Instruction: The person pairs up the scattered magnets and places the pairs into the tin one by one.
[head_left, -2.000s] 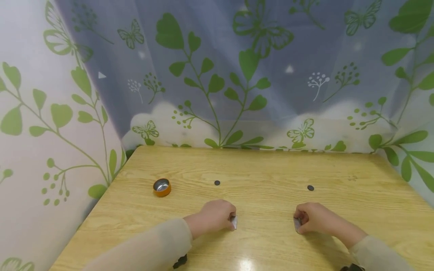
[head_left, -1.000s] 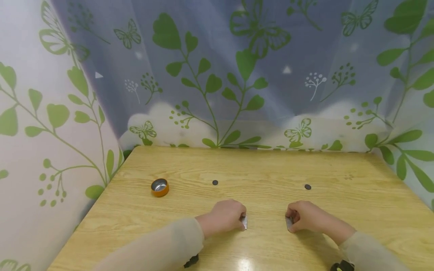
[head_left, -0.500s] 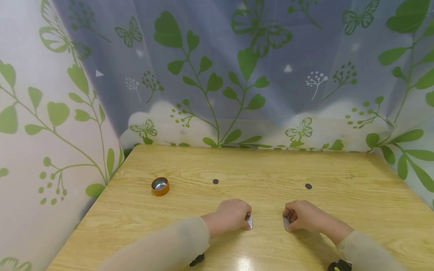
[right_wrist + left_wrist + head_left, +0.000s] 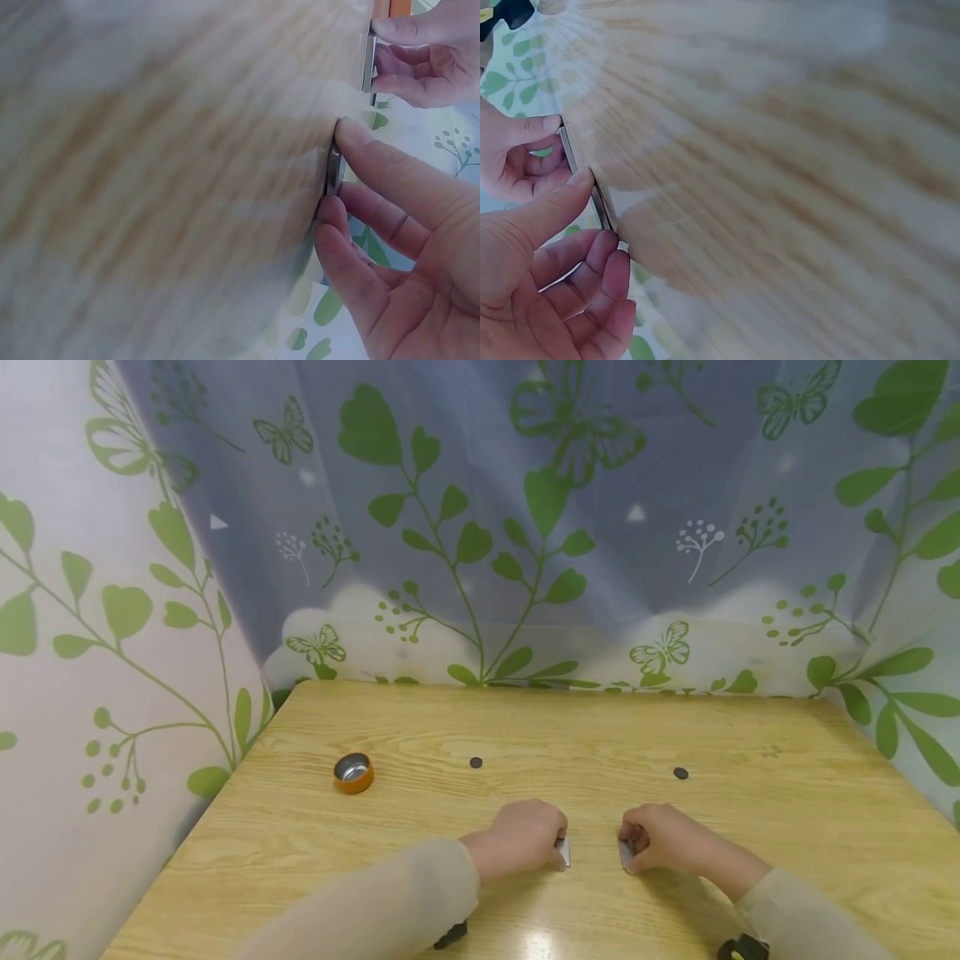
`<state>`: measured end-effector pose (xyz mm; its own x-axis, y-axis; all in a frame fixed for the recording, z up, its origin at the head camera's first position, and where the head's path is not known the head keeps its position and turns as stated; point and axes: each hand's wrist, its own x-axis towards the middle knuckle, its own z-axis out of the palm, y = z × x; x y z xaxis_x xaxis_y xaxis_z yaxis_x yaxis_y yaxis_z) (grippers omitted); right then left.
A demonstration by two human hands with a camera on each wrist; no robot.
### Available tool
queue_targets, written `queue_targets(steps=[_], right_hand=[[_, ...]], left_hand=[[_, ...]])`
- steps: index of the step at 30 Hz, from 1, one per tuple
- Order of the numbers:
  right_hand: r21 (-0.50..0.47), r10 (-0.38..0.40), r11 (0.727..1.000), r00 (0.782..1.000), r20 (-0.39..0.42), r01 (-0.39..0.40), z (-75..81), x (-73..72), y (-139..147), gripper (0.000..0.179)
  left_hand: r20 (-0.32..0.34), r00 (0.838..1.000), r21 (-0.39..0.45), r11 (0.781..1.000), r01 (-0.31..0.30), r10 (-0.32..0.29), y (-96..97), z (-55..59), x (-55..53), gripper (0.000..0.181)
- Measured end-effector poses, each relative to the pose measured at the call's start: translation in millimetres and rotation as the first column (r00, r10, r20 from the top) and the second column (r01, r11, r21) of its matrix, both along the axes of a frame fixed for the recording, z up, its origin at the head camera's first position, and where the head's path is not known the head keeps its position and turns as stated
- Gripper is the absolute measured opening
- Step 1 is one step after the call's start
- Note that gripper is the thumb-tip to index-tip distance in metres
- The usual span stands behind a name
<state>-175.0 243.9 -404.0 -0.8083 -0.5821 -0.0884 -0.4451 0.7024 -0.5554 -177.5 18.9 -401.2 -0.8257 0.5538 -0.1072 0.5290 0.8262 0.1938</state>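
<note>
Just above the wooden table [image 4: 577,727], my left hand [image 4: 525,837] pinches a small, flat, silvery piece [image 4: 566,852] between thumb and fingertips, its lower edge at or close to the wood. To its right, my right hand [image 4: 670,842] holds a similar flat grey piece [image 4: 625,853] the same way. Both pieces stand on edge, facing each other across a short gap. Seen from the left wrist, the left piece [image 4: 604,208] shows as a thin metallic edge. The right wrist view shows the right piece [image 4: 334,169] between thumb and fingers.
A small orange cup [image 4: 354,788] with a shiny metal inside stands at the left. Two dark discs lie farther back: one disc [image 4: 476,762] beyond the left hand, another disc [image 4: 681,773] beyond the right. A leaf-patterned curtain [image 4: 465,610] hangs behind the table.
Both hands have come closer together with their flat pieces; the left hand moved right the most, the right hand a little left. The cup and discs stayed in place.
</note>
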Motion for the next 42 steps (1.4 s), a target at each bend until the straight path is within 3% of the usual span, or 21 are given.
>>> queue_targets(steps=[28, 42], right_hand=[[0.012, 0.020, 1.000, 0.999, -0.028, -0.020, -0.3, -2.1, -16, 0.027], [0.007, 0.036, 0.999, 0.998, -0.054, -0.035, 0.6, -3.0, -24, 0.025]], left_hand=[[-0.014, 1.000, -0.036, 0.999, 0.006, -0.007, 18.2, 3.9, 1.7, 0.024], [-0.035, 0.999, -0.057, 0.998, -0.036, 0.034, 33.5, 4.0, 0.6, 0.028]])
